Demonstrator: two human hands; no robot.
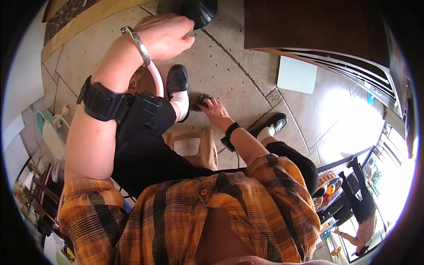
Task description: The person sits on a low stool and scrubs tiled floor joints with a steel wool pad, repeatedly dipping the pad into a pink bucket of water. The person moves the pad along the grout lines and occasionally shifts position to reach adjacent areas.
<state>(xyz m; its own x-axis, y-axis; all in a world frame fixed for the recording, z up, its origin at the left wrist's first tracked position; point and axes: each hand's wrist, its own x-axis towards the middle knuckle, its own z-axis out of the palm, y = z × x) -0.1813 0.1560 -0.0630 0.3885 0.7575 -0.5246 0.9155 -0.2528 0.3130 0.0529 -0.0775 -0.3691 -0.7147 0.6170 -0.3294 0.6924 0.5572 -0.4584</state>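
Note:
My right hand (217,113), with a black wristband, reaches down between my feet. Its fingers close on a dark, rough-textured scrubber (206,98) beside my left shoe (178,79). My left hand (167,36), wearing a silver bangle, is stretched forward with its back up. It overlaps the edge of a glossy black rounded object (202,13); I cannot tell whether it touches or grips it, as most fingers are hidden. Below that wrist curves a pale pink tube (157,79). A beige plastic stool (207,149) stands between my legs.
A dark wooden cabinet (311,26) stands at front right, with a pale flat panel (297,74) by its base. Dark specks dot the tiled floor (228,76). A white-and-mint item with a cord (53,135) is at left. Another person (362,212) is in the right background.

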